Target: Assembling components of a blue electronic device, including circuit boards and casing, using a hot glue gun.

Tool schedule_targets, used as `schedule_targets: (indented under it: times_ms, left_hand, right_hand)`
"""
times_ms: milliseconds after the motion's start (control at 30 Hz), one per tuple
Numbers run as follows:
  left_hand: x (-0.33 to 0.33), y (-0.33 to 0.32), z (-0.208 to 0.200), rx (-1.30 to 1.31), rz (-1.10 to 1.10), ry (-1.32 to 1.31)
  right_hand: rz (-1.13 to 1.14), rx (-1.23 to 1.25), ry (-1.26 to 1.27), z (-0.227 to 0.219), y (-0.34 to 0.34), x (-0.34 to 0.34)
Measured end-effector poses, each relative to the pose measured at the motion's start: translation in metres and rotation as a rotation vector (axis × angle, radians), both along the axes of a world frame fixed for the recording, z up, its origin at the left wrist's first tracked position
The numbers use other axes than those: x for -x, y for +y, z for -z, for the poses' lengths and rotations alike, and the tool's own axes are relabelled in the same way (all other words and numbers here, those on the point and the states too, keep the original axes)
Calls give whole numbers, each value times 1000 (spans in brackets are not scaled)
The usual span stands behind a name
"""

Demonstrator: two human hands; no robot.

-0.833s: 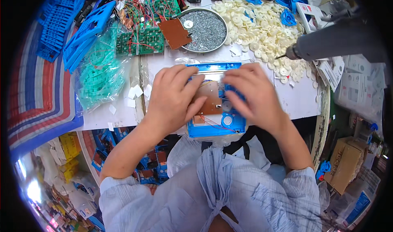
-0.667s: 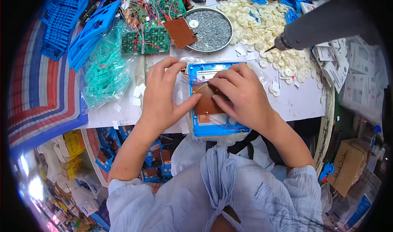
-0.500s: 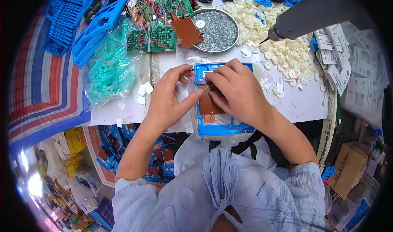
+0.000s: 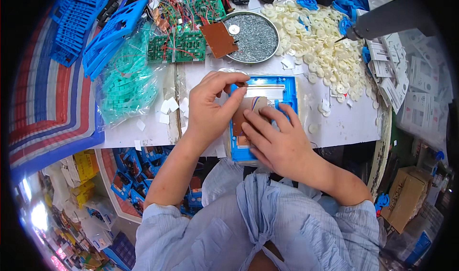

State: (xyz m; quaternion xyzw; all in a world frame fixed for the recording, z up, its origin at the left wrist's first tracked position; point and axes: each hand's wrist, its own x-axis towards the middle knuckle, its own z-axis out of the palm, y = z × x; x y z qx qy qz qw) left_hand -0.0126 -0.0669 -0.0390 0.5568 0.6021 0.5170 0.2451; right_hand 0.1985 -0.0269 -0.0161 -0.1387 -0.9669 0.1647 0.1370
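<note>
Both hands (image 4: 210, 111) shifted over the blue case (image 4: 287, 92) holding a brown board (image 4: 241, 120).

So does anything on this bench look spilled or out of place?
Mostly the cream plastic discs: they lie in a loose heap and a few have strayed toward the blue housing under both hands. White paper scraps are scattered beside the left hand. Nothing looks damaged.
</note>
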Motion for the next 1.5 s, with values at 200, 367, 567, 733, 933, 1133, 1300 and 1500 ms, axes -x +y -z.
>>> schedule_targets:
  times_ms: [200,367,567,733,933,1133,1300,1500]
  left_hand:
    - [-21,3,-1,23,9,-281]
    - [-21,-1,-1,28,46,-74]
    - [-20,-2,0,89,-50,39]
    - [-21,1,2,-15,-50,224]
    - [-15,2,8,-118,65,322]
    - [-10,-1,1,-139,148,441]
    - [-11,1,5,-210,126,411]
    - [-11,-2,8,-160,139,357]
  right_hand:
    - [-95,10,8,-10,5,-13]
    - [154,240,380,-11,53,-2]
    - [213,267,394,4,62,19]
    - [258,198,445,14,57,18]
    - [207,346,307,-2,49,5]
    - [235,569,236,-19,67,-6]
    - [419,652,446,-20,83,2]
    - [221,600,291,-22,78,-5]
